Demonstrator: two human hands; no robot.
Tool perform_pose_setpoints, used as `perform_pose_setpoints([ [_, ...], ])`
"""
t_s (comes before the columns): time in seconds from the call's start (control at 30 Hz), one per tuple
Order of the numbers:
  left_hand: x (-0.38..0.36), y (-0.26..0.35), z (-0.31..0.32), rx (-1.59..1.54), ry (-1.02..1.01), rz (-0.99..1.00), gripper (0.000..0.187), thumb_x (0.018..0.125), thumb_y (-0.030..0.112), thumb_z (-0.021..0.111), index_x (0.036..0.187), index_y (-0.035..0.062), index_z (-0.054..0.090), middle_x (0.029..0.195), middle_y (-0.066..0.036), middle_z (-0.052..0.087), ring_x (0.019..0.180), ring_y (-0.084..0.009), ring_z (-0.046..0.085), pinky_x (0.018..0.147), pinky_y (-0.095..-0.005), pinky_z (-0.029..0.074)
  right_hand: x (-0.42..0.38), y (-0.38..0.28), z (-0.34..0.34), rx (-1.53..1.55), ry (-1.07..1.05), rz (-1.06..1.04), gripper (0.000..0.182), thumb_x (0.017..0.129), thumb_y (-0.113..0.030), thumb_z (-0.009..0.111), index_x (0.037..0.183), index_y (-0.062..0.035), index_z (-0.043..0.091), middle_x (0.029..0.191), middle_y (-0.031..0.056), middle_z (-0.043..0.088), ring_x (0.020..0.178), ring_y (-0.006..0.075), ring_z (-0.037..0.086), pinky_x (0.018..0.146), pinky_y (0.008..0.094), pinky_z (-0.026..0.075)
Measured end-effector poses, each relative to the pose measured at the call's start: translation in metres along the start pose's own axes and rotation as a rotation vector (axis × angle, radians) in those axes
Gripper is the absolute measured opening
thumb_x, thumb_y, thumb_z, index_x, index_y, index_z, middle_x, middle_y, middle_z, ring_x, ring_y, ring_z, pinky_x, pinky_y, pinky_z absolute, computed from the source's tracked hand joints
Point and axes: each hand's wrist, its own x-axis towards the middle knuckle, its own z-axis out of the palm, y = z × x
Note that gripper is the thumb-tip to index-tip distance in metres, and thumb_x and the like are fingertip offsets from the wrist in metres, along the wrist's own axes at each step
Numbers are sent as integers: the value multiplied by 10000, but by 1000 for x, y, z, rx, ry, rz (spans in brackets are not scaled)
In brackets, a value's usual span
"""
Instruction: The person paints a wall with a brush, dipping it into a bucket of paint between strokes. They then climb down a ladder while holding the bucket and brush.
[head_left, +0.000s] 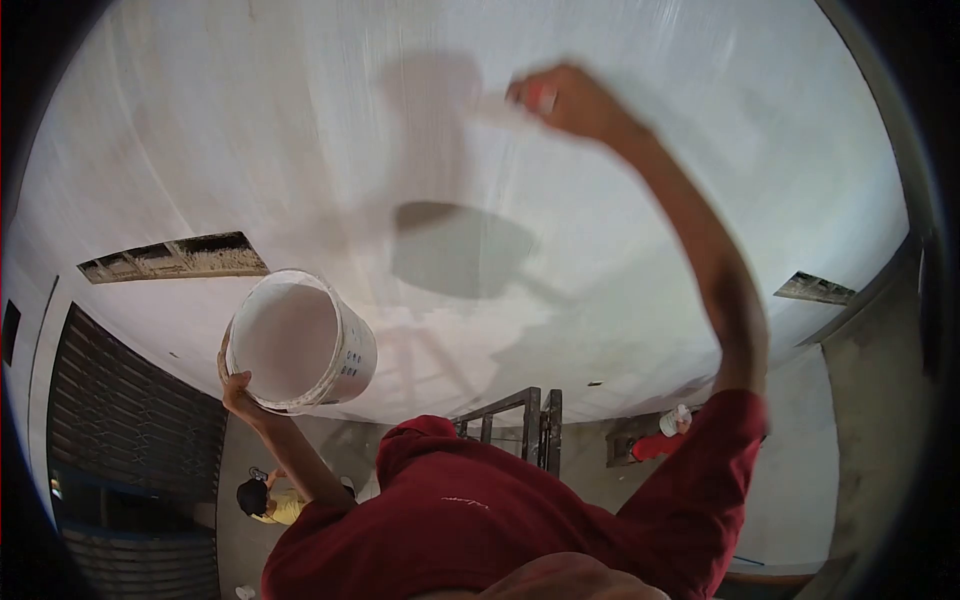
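Note:
My left hand (236,391) grips a white plastic bucket (358,362) by its side, the thumb near the rim. The bucket tilts toward me, and its inside looks pale, with whitish smears around the lip. High up, my right hand (575,100) is closed around a paintbrush (541,98). Red shows at its handle, while its pale end is blurred against the wall. The white wall (600,260) fills the view ahead, with vertical streaks and a greyer, damp-looking area below my right hand. Shadows of my head and the bucket fall across it.
Recessed openings break the wall at left (175,258) and right (815,288). A dark ladder frame (530,410) stands below me. Down on the floor are a person in yellow (283,505) at left and someone with a red sleeve (655,445) at right. A metal lattice gate (130,400) is at left.

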Motion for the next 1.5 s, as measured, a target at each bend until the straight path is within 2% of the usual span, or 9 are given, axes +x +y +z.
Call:
perform_pose_setpoints([
  [0.17, -6, 4, 7, 39, -3, -21, 739, 613, 239, 450, 1281, -76, 476, 1216, -255, 546, 1119, -384, 563, 943, -451, 491, 68, -39, -121, -388, 292, -72, 120, 810, 20, 532, 777, 16, 647, 756, 153, 664, 646, 230, 608, 619, 374, 481],
  [0.33, -5, 0, 5, 54, 5, -6, 746, 614, 237, 464, 1292, -73, 466, 1226, -256, 537, 1136, -387, 550, 956, -449, 483, 47, -2, -24, -683, 570, -303, 95, 779, 30, 554, 755, -1, 641, 672, 130, 611, 575, 187, 532, 582, 329, 455],
  [0.47, -7, 5, 13, -1, 69, -75, 760, 595, 240, 470, 1278, -92, 478, 1232, -264, 532, 1134, -394, 550, 968, -447, 475, -74, -39, 127, -552, 244, -40, 149, 722, -94, 682, 849, -39, 626, 1168, 226, 595, 1074, 345, 628, 826, 363, 568],
  [0.7, -7, 8, 9, -30, 58, -28, 771, 581, 240, 476, 1270, -104, 484, 1229, -273, 531, 1141, -393, 548, 973, -447, 473, -179, -97, 231, 184, -123, 401, 137, 719, -134, 698, 771, -52, 601, 914, 188, 649, 755, 285, 654, 638, 403, 537],
  [0.9, -9, 11, 0, 50, 20, 12, 762, 628, 266, 467, 1311, -73, 445, 1255, -266, 520, 1137, -383, 555, 972, -441, 468, -100, -20, 145, 242, 563, 748, 143, 715, -161, 648, 669, -30, 616, 579, 182, 587, 507, 288, 595, 499, 399, 456],
  [1.0, -10, 9, -2, -28, 47, -37, 729, 591, 227, 496, 1234, -117, 498, 1242, -235, 526, 1122, -369, 560, 944, -420, 491, -45, -7, 52, 170, 683, 571, 92, 737, -100, 671, 754, -12, 695, 636, 33, 664, 578, 99, 626, 554, 269, 521],
  [1.13, -6, 3, -7, 26, 12, -9, 748, 631, 260, 466, 1302, -71, 455, 1242, -255, 530, 1133, -372, 560, 958, -428, 475, 2, -70, -33, 69, 1014, 272, 131, 819, -3, 531, 708, -11, 599, 592, 98, 520, 531, 146, 428, 529, 307, 404],
  [1.27, -9, 6, 4, 26, 11, -20, 746, 627, 255, 471, 1299, -69, 459, 1243, -254, 531, 1136, -374, 557, 969, -434, 467, -19, -31, 49, 29, 1406, 50, 155, 827, -113, 724, 847, 4, 624, 767, 99, 688, 590, 151, 586, 562, 264, 471],
  [1.5, -8, 0, 16, 20, -41, -42, 751, 624, 250, 473, 1308, -63, 458, 1270, -254, 518, 1167, -381, 538, 998, -446, 448, -111, -88, 209, 14, 1069, 333, 128, 788, 91, 670, 822, 0, 588, 1110, 263, 645, 891, 328, 688, 689, 326, 551],
])
